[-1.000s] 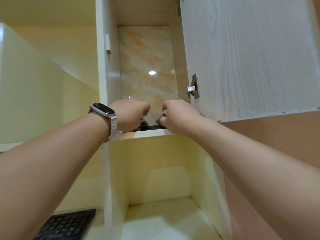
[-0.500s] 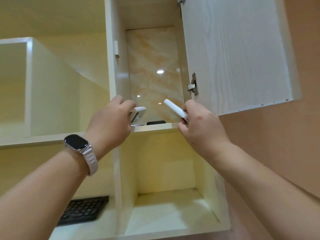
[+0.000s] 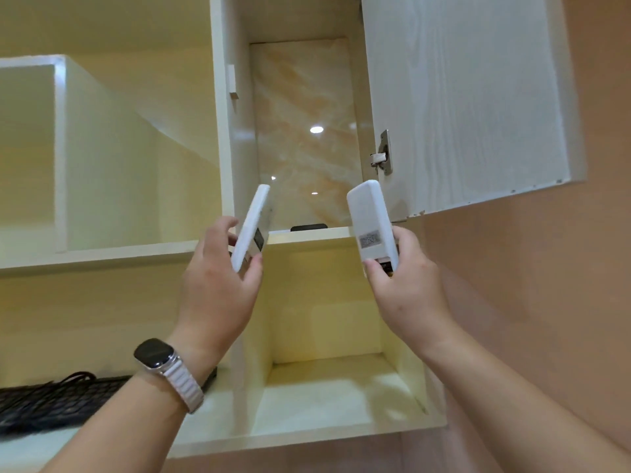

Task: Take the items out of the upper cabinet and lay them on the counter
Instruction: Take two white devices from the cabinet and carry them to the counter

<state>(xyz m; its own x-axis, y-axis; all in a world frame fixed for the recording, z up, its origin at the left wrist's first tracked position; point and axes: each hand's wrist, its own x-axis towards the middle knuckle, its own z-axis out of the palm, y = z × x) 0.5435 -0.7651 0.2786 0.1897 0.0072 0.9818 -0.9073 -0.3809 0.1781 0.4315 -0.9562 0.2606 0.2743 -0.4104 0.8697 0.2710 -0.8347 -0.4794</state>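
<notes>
My left hand holds a white remote control by its lower end, tilted with its edge toward me. A second white remote control, back side showing a label, is gripped at its bottom by my right hand. Both remotes are out in front of the upper cabinet, just below its shelf edge. A dark flat object still lies on the cabinet's shelf, only its front edge showing.
The cabinet door hangs open to the right, close above my right hand. An open cubby sits below the cabinet. A black keyboard lies on the lower shelf at left. An open shelf compartment is at upper left.
Both hands have drawn back and down out of the cabinet, each bringing a white remote with it. The view has tilted lower.
</notes>
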